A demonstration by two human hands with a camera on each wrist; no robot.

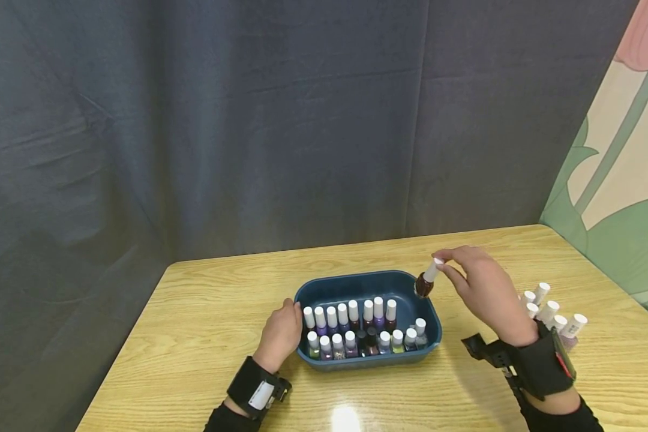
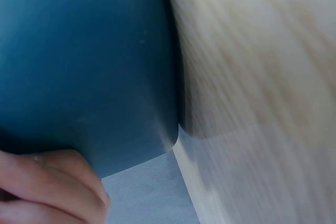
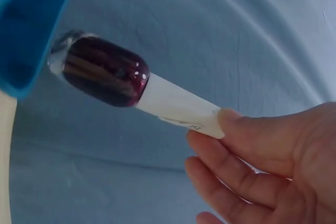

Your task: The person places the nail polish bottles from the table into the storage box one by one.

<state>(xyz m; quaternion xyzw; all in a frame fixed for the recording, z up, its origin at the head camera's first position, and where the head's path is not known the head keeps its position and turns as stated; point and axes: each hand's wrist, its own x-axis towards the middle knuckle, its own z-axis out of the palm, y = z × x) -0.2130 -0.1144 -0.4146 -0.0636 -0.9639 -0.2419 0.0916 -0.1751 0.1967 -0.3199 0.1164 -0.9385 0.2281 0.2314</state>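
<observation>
A dark red nail polish bottle (image 1: 423,285) with a white cap is pinched by the cap in my right hand (image 1: 486,288). It tilts over the right end of a dark blue plastic tub (image 1: 356,362). In the right wrist view, thumb and fingertips hold the end of the cap, and the bottle (image 3: 105,70) points toward the tub's rim (image 3: 52,3). My left hand (image 1: 281,330) grips the tub's left end; in the left wrist view its bent fingers (image 2: 58,182) lie against the blue wall (image 2: 94,66). Two rows of nail polish bottles (image 1: 337,347) stand inside the tub.
Several more white-capped bottles (image 1: 548,311) stand on the wooden table (image 1: 205,336) at the right, partly behind my right wrist. A dark grey curtain (image 1: 302,132) hangs along the table's back edge. A painted wall (image 1: 626,198) borders the right side.
</observation>
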